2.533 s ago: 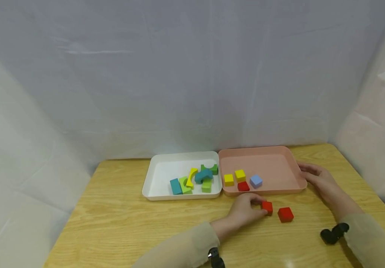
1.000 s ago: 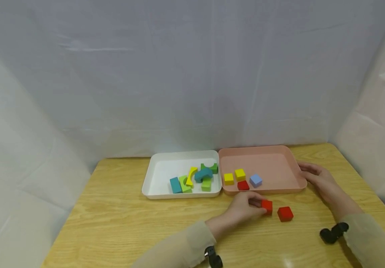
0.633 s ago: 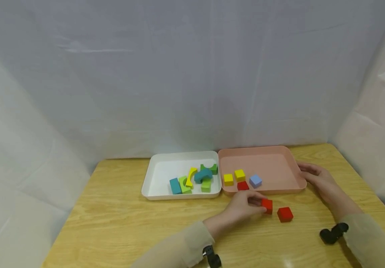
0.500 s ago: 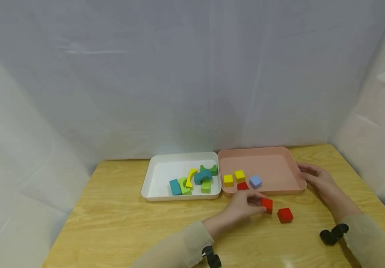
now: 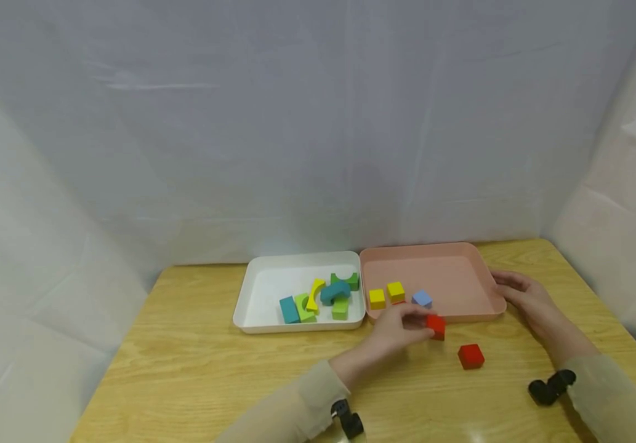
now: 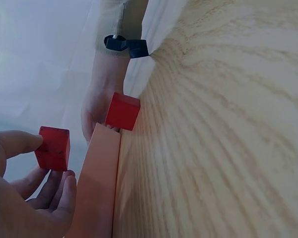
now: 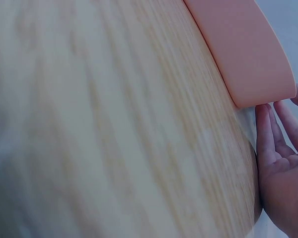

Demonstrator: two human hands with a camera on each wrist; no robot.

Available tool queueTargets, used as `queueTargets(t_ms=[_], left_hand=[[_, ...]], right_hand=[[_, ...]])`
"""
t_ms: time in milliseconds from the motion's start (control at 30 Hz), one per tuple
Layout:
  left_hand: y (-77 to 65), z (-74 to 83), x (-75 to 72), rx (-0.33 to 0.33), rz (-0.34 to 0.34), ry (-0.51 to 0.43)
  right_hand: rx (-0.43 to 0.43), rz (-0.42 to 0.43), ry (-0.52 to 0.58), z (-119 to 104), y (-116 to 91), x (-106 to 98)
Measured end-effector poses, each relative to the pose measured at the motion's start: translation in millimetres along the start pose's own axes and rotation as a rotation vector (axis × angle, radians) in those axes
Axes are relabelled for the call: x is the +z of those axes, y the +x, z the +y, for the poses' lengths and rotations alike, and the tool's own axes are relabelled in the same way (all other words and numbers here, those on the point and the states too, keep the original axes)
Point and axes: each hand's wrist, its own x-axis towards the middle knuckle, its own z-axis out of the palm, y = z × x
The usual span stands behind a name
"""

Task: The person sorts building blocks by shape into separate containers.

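My left hand (image 5: 392, 332) pinches a red cube (image 5: 436, 327) between thumb and fingers, raised in front of the pink tray's near wall. In the left wrist view, the held red cube (image 6: 53, 148) sits at the fingertips. Another red cube (image 5: 471, 357) lies on the table to the right. My right hand (image 5: 531, 301) touches the right end of the pink tray (image 5: 450, 277); in the right wrist view its straight fingers (image 7: 264, 131) meet the outer wall. Inside that tray are two yellow cubes (image 5: 396, 292), a light-blue cube (image 5: 422, 299) and a red block mostly hidden by my left hand.
Directly left of the pink tray stands a white tray (image 5: 265, 289), with teal, green and yellow blocks, some arched, in its right part. Both trays are near the back of the wooden table (image 5: 196, 357). Pale sheeting (image 5: 318, 123) hangs behind and at the sides.
The left hand has lifted the red cube off the table and moved it up and slightly left, towards the pink tray, now covering most of the red block there. The right hand stays put.
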Motion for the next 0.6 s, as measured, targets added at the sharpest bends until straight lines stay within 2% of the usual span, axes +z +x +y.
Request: queueTargets(t_ms=[267, 600], left_hand=[[2.6, 0.0, -7.9, -0.022, 0.009, 0.007], [4.3, 0.9, -15.1, -0.056, 0.059, 0.027]], right_hand=[[-0.017, 0.020, -0.017, 1, 1, 1], [0.013, 0.003, 0.011, -1, -1, 1]])
